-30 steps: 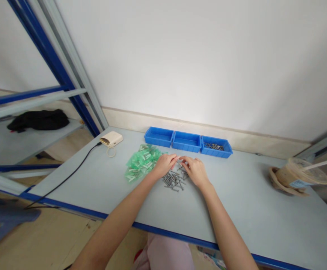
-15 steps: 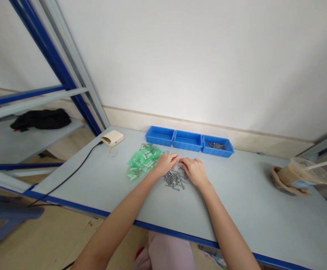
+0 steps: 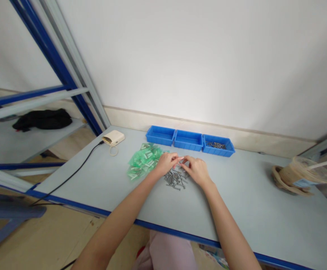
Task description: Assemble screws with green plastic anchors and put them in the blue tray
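Observation:
A heap of small grey screws (image 3: 175, 178) lies on the pale grey table (image 3: 236, 202). Just above the heap my left hand (image 3: 166, 163) and my right hand (image 3: 196, 168) meet, fingertips pinched together on something small I cannot make out. A pile of green plastic bags (image 3: 143, 159) holding white pieces lies to the left of my left hand. Behind my hands stand three blue bins in a row: the left bin (image 3: 160, 135), the middle bin (image 3: 188, 140) and the right bin (image 3: 218, 146), which holds some screws.
A cream-coloured device (image 3: 113, 138) with a black cable (image 3: 70, 177) sits at the back left. A brown spool of cord (image 3: 295, 176) rests at the right. Blue and grey rack posts (image 3: 67, 75) rise at the left, with a black cloth (image 3: 43, 119) on a shelf.
Both hands have lifted slightly off the screw heap and drawn their fingertips together into a pinch. The view has shifted a little.

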Available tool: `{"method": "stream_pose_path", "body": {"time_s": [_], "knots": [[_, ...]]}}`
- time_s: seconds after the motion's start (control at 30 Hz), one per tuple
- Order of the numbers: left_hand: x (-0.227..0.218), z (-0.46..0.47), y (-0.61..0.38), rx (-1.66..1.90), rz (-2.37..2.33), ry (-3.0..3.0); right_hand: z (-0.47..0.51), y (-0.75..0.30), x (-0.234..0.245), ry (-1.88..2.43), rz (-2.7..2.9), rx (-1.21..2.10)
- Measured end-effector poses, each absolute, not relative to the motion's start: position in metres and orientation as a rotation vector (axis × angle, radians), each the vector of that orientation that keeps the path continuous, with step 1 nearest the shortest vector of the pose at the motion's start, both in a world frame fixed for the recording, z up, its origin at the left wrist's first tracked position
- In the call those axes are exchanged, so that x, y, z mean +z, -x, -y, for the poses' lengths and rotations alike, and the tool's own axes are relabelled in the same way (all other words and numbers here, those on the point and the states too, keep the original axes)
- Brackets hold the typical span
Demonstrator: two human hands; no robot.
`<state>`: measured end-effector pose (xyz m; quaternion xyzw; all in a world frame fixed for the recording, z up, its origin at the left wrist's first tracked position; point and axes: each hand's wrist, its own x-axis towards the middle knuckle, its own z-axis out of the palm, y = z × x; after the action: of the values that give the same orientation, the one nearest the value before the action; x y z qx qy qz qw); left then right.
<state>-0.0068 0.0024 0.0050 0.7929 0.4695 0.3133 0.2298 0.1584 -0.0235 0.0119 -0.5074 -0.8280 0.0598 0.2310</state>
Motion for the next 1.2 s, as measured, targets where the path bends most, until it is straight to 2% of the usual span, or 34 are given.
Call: {"method": "stream_pose_path", "body": {"time_s": [0.13, 0.4, 0.7, 1.0, 1.2], "knots": [[0.0044, -0.0014, 0.0049, 0.874, -1.315, -2.155, 0.0222, -0.1603, 0.0119, 1.359, 2.232, 0.252], [0.0085, -0.0030, 0.0057, 0.859, -1.223, -2.081, 0.0204, -0.1601, 0.0107, 1.337, 2.159, 0.169], [0.0050, -0.0040, 0.0078, 0.860, -1.239, -2.146, 0.0196, -0.1626, 0.0109, 1.355, 2.153, 0.241], [0.0060, -0.0017, 0.0050, 0.805, -1.217, -2.117, 0.0218, -0.1617, 0.0149, 1.487, 2.226, 0.082], [0.0072, -0.0001, 0.0054, 0.817, -1.175, -2.138, 0.0210, -0.1616, 0.0141, 1.497, 2.164, 0.188]]}}
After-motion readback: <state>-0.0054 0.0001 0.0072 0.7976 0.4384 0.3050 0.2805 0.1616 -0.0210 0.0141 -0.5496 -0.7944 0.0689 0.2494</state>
